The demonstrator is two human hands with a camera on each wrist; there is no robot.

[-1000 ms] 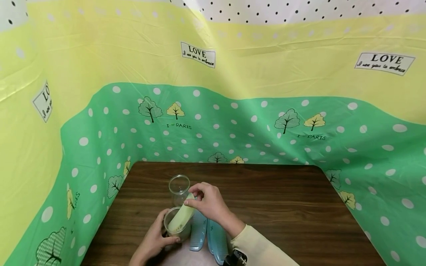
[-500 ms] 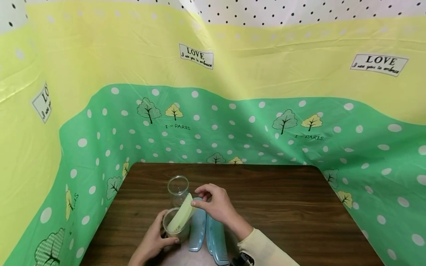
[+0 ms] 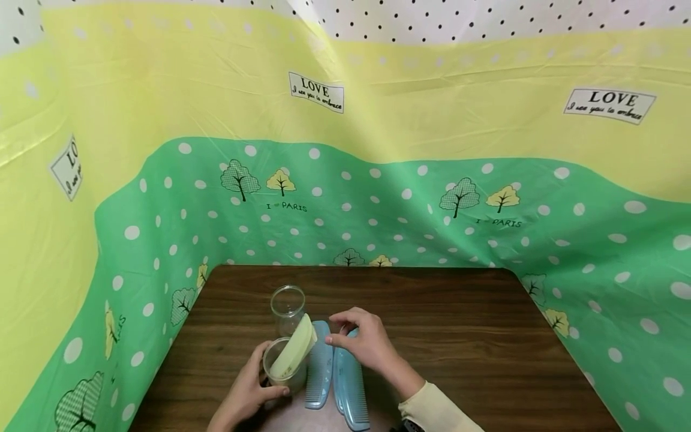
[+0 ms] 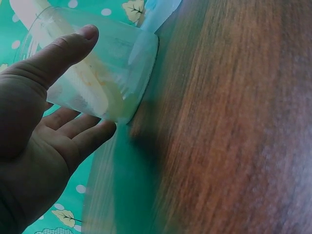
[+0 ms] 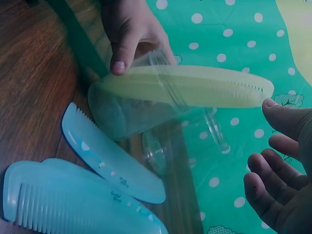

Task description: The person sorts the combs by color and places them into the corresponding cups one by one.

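My left hand [image 3: 245, 384] grips a clear cup [image 3: 298, 378], with its thumb across the near side and its fingers round the far side. A pale yellow comb [image 3: 294, 348] leans inside this cup, its upper end sticking out past the rim toward the right. My right hand [image 3: 364, 343] is just right of that end, holding nothing, with its fingers loosely bent. In the right wrist view, the thumb [image 5: 283, 117] is right by the tip of the yellow comb. The left wrist view shows the cup's base close to the wooden tabletop.
A second clear cup [image 3: 280, 324] stands just behind the first. To the right of the held cup lies a blue comb [image 3: 320, 367], and beside it are overlapping blue combs [image 3: 353, 393]. A patterned green and yellow curtain [image 3: 345, 210] surrounds the brown table [image 3: 448, 336].
My right hand has let go of the yellow comb and moved away to the right. The comb stays leaning in the cup, and the left hand keeps its grip.
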